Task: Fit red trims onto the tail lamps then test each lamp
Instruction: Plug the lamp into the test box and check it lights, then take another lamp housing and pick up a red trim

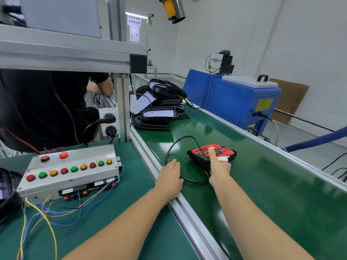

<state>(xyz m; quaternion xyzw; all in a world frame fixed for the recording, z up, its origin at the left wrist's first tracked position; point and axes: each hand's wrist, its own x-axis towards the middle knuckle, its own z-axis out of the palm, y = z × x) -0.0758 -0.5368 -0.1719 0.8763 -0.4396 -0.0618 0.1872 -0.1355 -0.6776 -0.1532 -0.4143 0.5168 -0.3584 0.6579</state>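
right hand (219, 167): I've got it gripping the tail lamp (211, 154), one of its fingers laid across the red trim (223, 149)
left hand (170, 177): fingers straight, flat on the green surface (262, 184) left of the lamp, by its black cable (174, 145)

Tail lamp (221, 152) on belt (262, 184), tester box (71, 177) left.

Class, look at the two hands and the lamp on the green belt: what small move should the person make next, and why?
Probably press the red trim down along its length. The right hand holds the tail lamp, its thumb already lying on the trim, while the left hand rests open beside the lamp's black cable, so testing seems premature.
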